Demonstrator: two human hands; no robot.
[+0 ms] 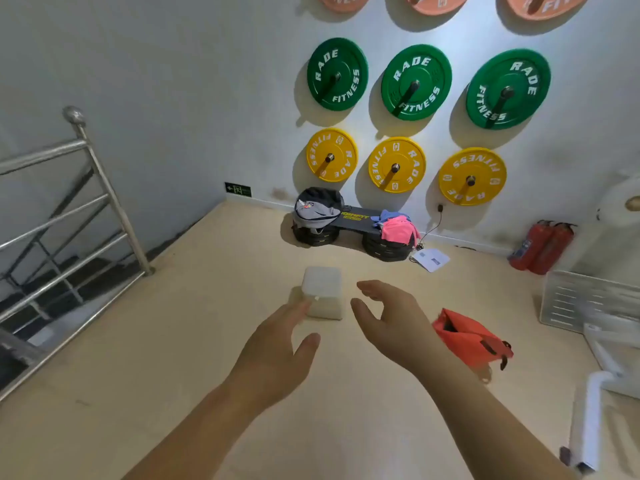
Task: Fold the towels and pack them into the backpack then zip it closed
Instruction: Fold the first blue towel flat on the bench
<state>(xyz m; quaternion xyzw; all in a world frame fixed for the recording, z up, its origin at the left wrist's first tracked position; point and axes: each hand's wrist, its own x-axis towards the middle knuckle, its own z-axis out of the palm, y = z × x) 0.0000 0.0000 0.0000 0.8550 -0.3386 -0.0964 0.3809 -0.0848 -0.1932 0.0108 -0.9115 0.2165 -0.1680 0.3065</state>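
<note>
A grey and black backpack (317, 211) sits on the left end of a low black step bench (356, 220) against the far wall. A heap of pink and blue towels (396, 226) lies on the bench's right end. Both of my hands are stretched out in front of me, well short of the bench. My left hand (277, 355) is open with the fingers extended. My right hand (391, 317) is open with loosely curved fingers. Neither hand holds anything.
A white cube-shaped stool (323, 292) stands on the floor just beyond my hands. An orange bag (467, 336) lies to the right. A steel stair railing (69, 216) is at left; red fire extinguishers (540, 247) and a white rack (585, 301) at right. Weight plates (415, 83) hang on the wall.
</note>
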